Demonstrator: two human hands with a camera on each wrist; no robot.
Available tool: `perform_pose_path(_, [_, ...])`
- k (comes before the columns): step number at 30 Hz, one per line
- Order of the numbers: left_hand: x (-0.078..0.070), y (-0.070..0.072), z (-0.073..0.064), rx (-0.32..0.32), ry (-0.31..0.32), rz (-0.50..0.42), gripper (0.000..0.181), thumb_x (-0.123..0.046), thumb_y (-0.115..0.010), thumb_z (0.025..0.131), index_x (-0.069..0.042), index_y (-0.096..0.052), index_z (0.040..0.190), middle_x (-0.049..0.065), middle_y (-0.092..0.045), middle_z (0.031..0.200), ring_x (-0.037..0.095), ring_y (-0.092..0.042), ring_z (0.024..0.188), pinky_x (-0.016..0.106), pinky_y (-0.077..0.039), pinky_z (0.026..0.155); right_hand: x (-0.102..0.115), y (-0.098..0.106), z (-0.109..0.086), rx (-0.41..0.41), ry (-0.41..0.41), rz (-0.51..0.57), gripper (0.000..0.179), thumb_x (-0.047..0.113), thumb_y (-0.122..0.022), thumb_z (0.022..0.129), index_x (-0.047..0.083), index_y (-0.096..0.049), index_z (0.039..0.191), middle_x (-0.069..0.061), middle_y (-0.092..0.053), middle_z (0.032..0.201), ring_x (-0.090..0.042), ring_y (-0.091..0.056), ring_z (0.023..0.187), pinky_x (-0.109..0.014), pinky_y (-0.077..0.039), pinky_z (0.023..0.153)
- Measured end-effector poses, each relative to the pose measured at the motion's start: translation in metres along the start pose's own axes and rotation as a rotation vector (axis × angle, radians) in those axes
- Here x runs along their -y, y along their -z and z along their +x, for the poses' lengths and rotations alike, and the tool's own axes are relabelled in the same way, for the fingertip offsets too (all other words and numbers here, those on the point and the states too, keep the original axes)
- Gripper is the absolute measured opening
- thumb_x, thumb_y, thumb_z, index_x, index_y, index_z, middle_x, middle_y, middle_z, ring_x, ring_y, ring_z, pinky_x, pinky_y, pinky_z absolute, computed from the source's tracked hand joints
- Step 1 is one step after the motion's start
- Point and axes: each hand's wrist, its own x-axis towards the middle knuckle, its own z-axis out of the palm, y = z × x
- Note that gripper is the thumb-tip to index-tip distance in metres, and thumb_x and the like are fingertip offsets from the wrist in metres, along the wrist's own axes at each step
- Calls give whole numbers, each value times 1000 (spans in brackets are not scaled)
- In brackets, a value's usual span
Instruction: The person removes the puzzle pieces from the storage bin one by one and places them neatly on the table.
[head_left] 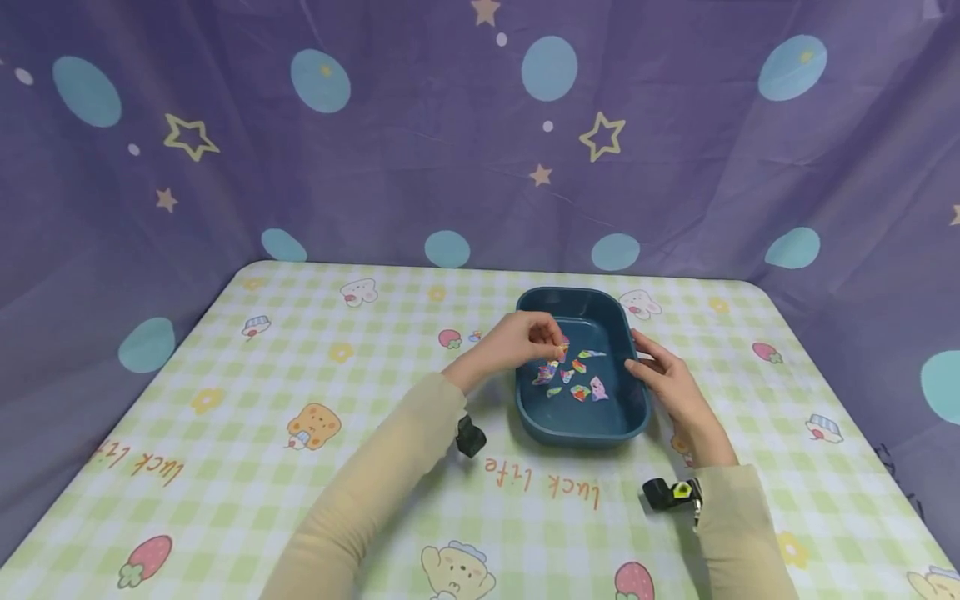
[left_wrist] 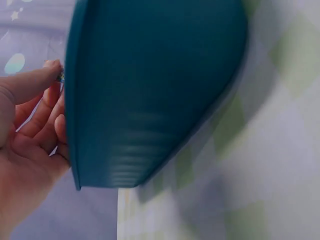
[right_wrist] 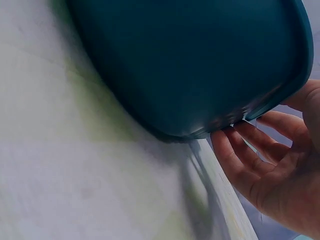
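A dark teal rectangular bin (head_left: 581, 437) sits on the table, right of centre, with several small colourful sticker-like pieces (head_left: 580, 392) scattered over its floor. Reaching over the bin's left side, my left hand (head_left: 525, 340) pinches one small bright piece (head_left: 565, 342) between thumb and fingertips. In the left wrist view, just a speck of that piece (left_wrist: 61, 76) shows past the bin's outer wall (left_wrist: 155, 95). My right hand (head_left: 673, 387) grips the bin's right side, thumb at the rim. Its fingers (right_wrist: 257, 142) press the outer wall (right_wrist: 190, 75) in the right wrist view.
The table wears a pale green checked cloth (head_left: 255, 492) printed with cartoons. Behind and beside it hangs a purple curtain (head_left: 420, 142) with stars and blue dots. Black wrist cameras sit near the left cuff (head_left: 470, 436) and right cuff (head_left: 660, 495).
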Motion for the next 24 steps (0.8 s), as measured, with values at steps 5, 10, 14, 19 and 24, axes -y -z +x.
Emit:
perform_pose_path(5, [2, 17, -5, -103, 25, -8, 8, -15, -68, 81, -11, -63, 87, 3, -61, 80, 18, -57, 72, 24, -46, 65, 0, -1, 2, 2, -10, -9, 60, 30, -55, 90, 20, -28, 143, -13, -37, 140, 2, -48, 99, -16, -39, 82])
perform_pose_path(10, [10, 38, -9, -182, 67, -34, 9, -16, -67, 82, -12, -63, 88, 3, -61, 84, 20, -62, 76, 30, -49, 66, 0, 0, 1, -1, -11, -11, 60, 29, -54, 91, 19, -28, 144, -13, -37, 140, 1, -48, 100, -17, -38, 84])
perform_pose_path(14, [16, 56, -16, -245, 100, -35, 10, -15, -66, 82, -10, -63, 90, 5, -63, 86, 17, -63, 76, 34, -50, 69, 0, 1, 0, 0, -12, -9, 60, 28, -54, 91, 19, -27, 144, -12, -35, 142, -5, -47, 107, -18, -38, 86])
perform_pose_path(19, [29, 71, -23, -332, 180, -13, 11, -14, -66, 82, -9, -64, 92, 7, -65, 91, 17, -63, 79, 32, -50, 72, 1, 0, 0, -2, 0, -9, 61, 26, -54, 91, 18, -26, 144, -10, -33, 145, -20, -43, 120, -14, -39, 84])
perform_pose_path(24, [47, 78, -32, -381, 280, -23, 12, -13, -66, 82, -7, -64, 92, 9, -65, 92, 23, -62, 85, 45, -51, 72, 0, -1, 1, -3, 13, -18, 60, 25, -55, 91, 16, -27, 144, -11, -34, 144, -16, -45, 115, -10, -39, 81])
